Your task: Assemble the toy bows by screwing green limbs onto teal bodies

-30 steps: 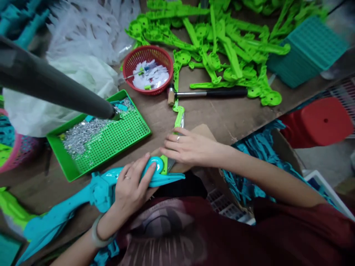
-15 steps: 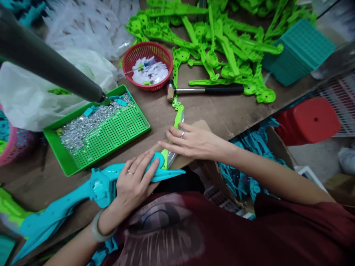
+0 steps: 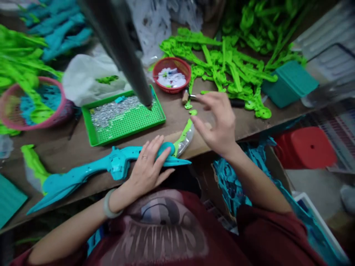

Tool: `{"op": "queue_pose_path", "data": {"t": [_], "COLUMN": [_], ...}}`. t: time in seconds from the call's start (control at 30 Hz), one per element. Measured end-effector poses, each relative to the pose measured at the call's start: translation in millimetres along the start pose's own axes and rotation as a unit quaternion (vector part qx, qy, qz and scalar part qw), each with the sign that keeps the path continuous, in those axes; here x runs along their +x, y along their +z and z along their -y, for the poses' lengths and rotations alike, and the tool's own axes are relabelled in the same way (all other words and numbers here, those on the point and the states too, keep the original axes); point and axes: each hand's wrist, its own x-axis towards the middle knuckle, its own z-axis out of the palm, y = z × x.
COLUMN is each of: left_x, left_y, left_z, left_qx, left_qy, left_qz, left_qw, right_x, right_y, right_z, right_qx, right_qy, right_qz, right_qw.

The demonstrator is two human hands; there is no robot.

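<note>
Steadies, seemingly, the turquoise bow-shaped piece [image 3: 118,166] along the bench [image 3: 174,112] edge beneath a flat left hand [image 3: 148,164], with fingers uncurled. Just right of that hand, lets a green strip [image 3: 183,134] jut out. Farther right, holds the right hand [image 3: 222,123] splayed by the hammer [image 3: 237,102]; whether touching, cannot tell. Ahead of the left hand, has metal bits [image 3: 115,110] in a green tray [image 3: 133,125], probably for easy reach.

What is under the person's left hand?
The left hand rests on a long turquoise plastic piece. A round turquoise disc partly shows at its edge; whatever the palm covers cannot be seen.
</note>
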Motion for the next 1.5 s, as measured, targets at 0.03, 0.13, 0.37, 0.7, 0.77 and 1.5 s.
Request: {"op": "queue_pose_path", "data": {"t": [0.03,0.13,0.37,0.7,0.77,1.5], "left_x": [-5,-33,-105,-74,-73,-88], "left_y": [-10.7,-45.2,-50.3,-5.0,-3.1,0.3], "left_z": [-1,11,65,39,35,26], "left_qx": [-0.004,0.003,0.081,0.117,0.099,0.063], "left_qy": [-0.008,-0.023,-0.071,-0.065,-0.074,-0.085], "left_qz": [-0.013,-0.033,0.051,-0.103,-0.115,-0.141], "left_qw": [1.0,0.999,0.993,0.986,0.986,0.984], "right_x": [13,54,106,141,137,123], "right_y": [5,27,66,163,186,236], "right_z": [-4,-12,25,62,69,70], "right_qx": [0.027,0.11,0.33,0.369,0.357,0.467], "right_qy": [0.009,-0.036,-0.025,0.058,0.081,0.019], "right_qz": [-0.013,0.046,0.22,0.097,0.077,0.052], "right_qw": [0.999,0.992,0.918,0.923,0.927,0.882]}}
